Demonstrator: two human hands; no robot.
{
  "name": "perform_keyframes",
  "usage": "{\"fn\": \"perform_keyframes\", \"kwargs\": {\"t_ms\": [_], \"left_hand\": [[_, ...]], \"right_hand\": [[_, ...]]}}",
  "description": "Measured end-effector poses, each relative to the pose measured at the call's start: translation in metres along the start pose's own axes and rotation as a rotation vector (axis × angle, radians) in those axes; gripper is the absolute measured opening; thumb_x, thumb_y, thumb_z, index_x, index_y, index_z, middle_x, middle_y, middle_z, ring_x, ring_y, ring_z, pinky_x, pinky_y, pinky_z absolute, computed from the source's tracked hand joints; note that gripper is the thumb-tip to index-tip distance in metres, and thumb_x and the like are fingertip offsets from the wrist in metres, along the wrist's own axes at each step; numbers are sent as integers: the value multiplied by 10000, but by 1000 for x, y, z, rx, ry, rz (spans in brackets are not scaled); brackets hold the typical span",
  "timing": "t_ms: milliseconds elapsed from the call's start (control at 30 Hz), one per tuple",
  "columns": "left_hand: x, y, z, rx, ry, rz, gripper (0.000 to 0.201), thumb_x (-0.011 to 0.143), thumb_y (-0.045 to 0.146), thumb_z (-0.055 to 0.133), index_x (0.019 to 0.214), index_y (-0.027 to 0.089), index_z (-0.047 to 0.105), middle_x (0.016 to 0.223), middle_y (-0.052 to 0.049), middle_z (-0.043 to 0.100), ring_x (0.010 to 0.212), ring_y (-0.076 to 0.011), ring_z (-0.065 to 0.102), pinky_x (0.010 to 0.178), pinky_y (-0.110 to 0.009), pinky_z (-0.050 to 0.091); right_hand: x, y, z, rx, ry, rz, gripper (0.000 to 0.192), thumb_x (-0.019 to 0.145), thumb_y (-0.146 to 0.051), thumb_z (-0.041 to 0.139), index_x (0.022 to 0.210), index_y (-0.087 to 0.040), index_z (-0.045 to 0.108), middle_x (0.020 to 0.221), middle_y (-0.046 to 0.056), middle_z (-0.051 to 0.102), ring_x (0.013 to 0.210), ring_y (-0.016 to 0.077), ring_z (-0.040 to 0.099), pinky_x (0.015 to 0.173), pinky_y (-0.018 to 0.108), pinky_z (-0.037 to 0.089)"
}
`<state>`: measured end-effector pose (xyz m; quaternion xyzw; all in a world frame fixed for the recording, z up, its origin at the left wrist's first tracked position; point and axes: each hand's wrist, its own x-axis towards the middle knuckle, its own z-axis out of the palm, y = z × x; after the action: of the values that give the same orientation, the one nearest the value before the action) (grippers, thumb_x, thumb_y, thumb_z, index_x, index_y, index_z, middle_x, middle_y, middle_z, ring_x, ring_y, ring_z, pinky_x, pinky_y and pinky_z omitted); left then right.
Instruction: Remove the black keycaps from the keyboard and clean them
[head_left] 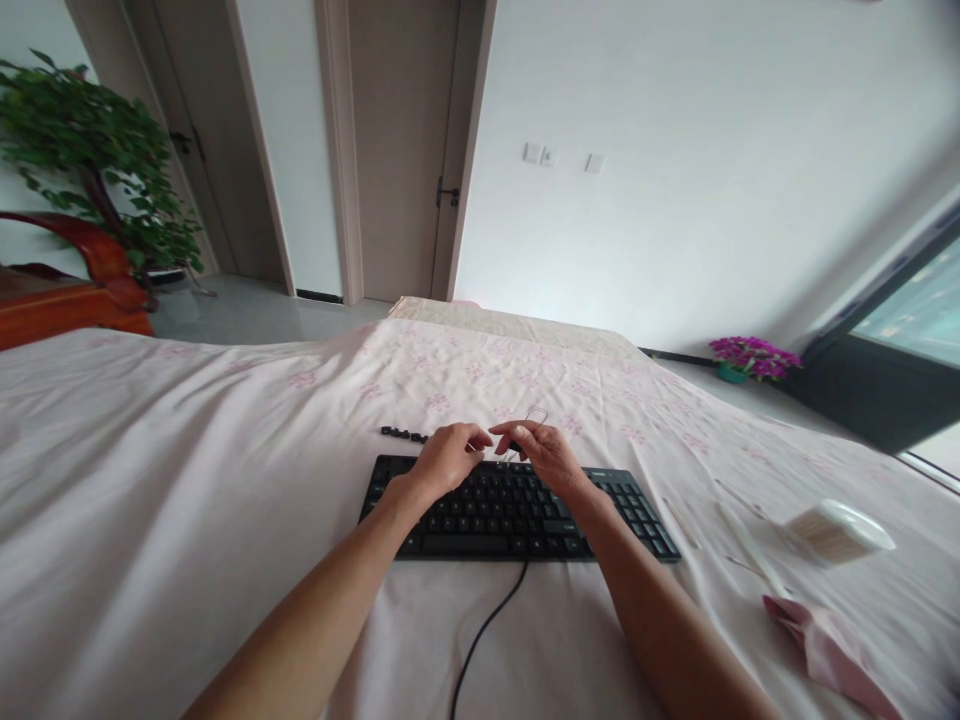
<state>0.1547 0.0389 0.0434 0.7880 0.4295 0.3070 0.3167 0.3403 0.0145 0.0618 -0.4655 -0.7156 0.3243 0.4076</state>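
A black keyboard (480, 515) lies flat on the pink-patterned cloth, its cable running toward me. My right hand (544, 455) is over its top edge, closed on a wire keycap puller (536, 412). The puller's thin wire loop sticks up behind the fingers, and its dark middle shows between them. Beside it, my left hand (450, 458) is above the upper left keys with thumb and forefinger curled together. Whatever may be between those fingertips is too small to make out. Several loose black keycaps (403, 434) lie in a row behind the keyboard, partly hidden by my left hand.
Right of the keyboard lie a thin wooden stick (681, 523), a white brush-like tool (750, 545), a clear tub of cotton swabs (840, 530) and a folded pink cloth (832, 645). Beyond the covered surface (225, 430) are doors, a potted plant and purple flowers.
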Motion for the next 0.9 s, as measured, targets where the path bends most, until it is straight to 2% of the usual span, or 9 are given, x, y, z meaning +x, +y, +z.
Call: {"fn": "perform_keyframes", "kwargs": {"t_ms": [100, 267, 400, 500, 700, 900], "left_hand": [[-1, 0, 3, 31, -21, 20, 245, 760, 159, 541, 938, 213, 701, 930, -40, 722, 873, -184, 654, 752, -250, 457], [-1, 1, 7, 136, -46, 75, 158, 779, 218, 540, 771, 216, 697, 766, -18, 702, 757, -180, 647, 654, -234, 409], [0, -2, 12, 158, -45, 29, 138, 765, 235, 559, 746, 217, 695, 747, -11, 697, 731, -174, 638, 638, -233, 390], [0, -3, 14, 183, -77, -4, 130, 754, 242, 568, 712, 214, 688, 729, -10, 690, 722, -173, 632, 616, -232, 377], [0, 1, 15, 206, -85, 2, 162, 778, 334, 571, 823, 252, 703, 845, -14, 703, 807, -175, 634, 662, -231, 379], [2, 2, 21, 257, -78, -2, 165, 784, 344, 562, 769, 241, 690, 767, -9, 673, 743, -168, 616, 603, -234, 348]], "right_hand": [[1, -3, 3, 44, -56, -19, 428, 912, -480, 441, 872, -160, 722, 709, 33, 669, 682, 138, 584, 620, 237, 432], [1, -3, 5, 2, -130, -66, 412, 910, -487, 453, 844, -184, 724, 709, 27, 676, 764, 167, 632, 759, 276, 469], [-1, 0, 7, -137, -145, -114, 392, 910, -501, 449, 949, -224, 723, 747, 24, 690, 771, 173, 641, 767, 282, 474], [-2, 4, 10, -158, -178, -147, 378, 913, -491, 452, 976, -229, 717, 747, 21, 687, 760, 170, 637, 764, 281, 472], [-3, 16, 11, 119, -73, -156, 449, 925, -489, 417, 828, -165, 712, 674, 34, 653, 732, 171, 628, 772, 297, 477], [-7, 15, 14, 79, -48, -154, 425, 919, -479, 436, 776, -170, 690, 671, 27, 637, 686, 156, 609, 740, 286, 472]]}}
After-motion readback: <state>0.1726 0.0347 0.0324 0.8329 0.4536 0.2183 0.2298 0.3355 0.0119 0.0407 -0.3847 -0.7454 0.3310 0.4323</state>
